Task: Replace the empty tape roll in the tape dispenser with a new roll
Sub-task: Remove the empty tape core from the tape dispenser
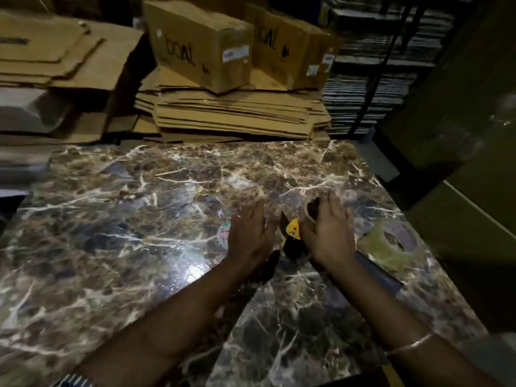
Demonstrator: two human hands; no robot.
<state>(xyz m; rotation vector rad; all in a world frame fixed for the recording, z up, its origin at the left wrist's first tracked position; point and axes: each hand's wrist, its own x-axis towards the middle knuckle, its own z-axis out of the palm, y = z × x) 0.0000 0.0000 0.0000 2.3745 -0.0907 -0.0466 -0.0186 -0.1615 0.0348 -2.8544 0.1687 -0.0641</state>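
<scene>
Two bare forearms reach out over the marbled table (pixel 117 219), the right wrist wearing a thin bracelet (pixel 413 343). The left hand (pixel 248 236) lies with straight fingers, flat and holding nothing, just left of the yellow-and-black tape dispenser (pixel 291 234). The right hand (pixel 329 233) covers the dispenser's far side; whether its fingers grip it I cannot tell. Just right of that hand a clear tape roll (pixel 391 244) lies on the table. Beyond the table's far edge sit stacks of flattened cardboard (pixel 234 113) topped by closed cardboard boxes (pixel 201 43)
</scene>
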